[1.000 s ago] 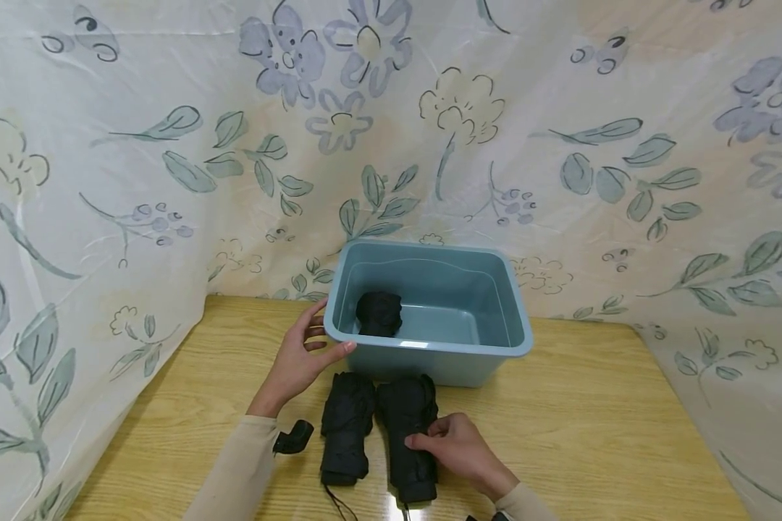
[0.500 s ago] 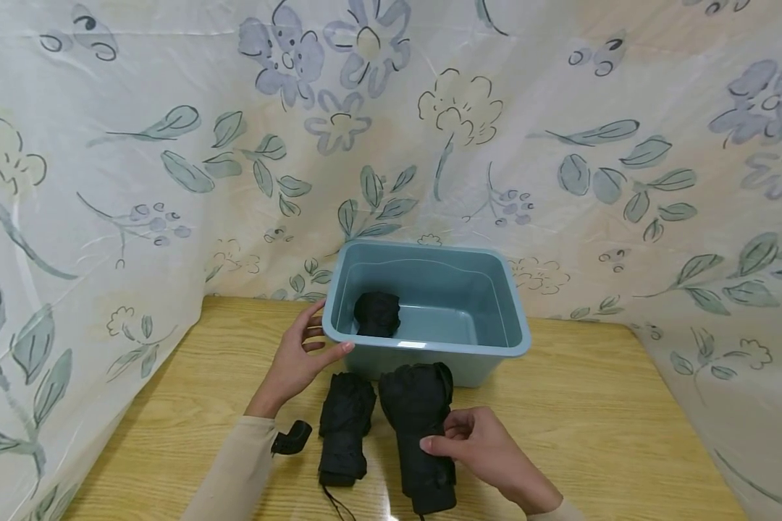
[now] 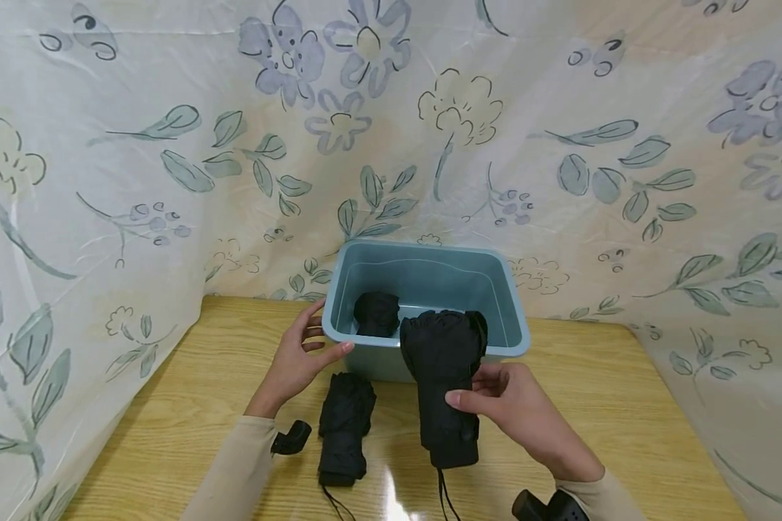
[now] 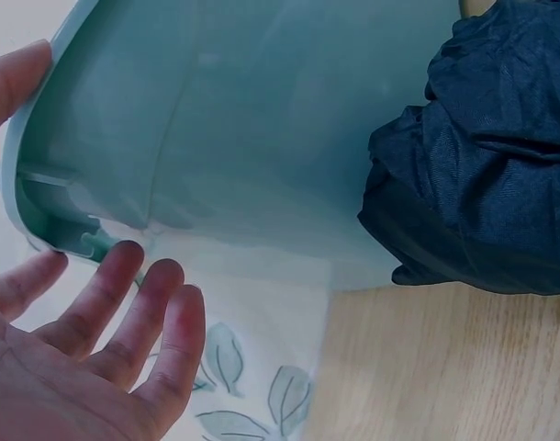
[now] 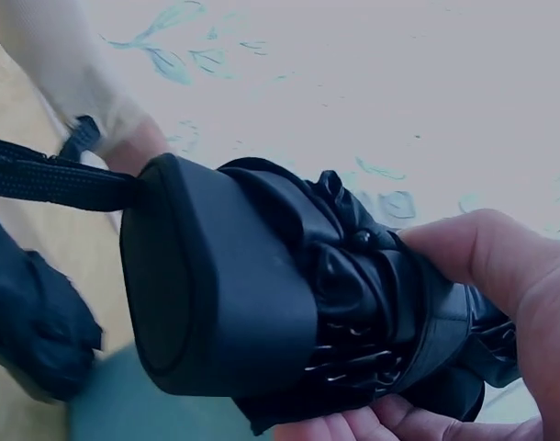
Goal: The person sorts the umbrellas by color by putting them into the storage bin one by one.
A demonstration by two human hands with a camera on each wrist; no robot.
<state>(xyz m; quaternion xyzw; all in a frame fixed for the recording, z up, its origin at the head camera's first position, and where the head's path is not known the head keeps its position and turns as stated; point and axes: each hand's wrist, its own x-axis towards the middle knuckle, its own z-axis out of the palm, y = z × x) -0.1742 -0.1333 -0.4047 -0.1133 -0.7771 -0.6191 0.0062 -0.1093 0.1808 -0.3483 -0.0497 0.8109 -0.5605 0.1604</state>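
My right hand [image 3: 528, 412] grips a black folded umbrella [image 3: 444, 369], thumb on one side and fingers on the other. The umbrella is raised in front of the blue plastic bin [image 3: 515, 347], its wide end overlapping the front rim and its cord hanging down. In the right wrist view, its flat handle end [image 5: 156, 276] faces the camera. My left hand [image 3: 296, 362] touches the bin's left corner, with the thumb at the front rim and the other fingers spread loosely beside it. Another black folded umbrella [image 3: 347, 434] lies on the table before the bin.
A black bundled item [image 3: 376, 313] sits inside the bin at its left, partly hidden by the front wall. The bin stands on a wooden table [image 3: 599, 427] near its back edge. A flowered cloth [image 3: 528, 94] hangs behind and at both sides.
My right hand has lifted the right-hand umbrella off the table and moved it up, forward and slightly right towards the bin. The left hand stays at the bin's corner.
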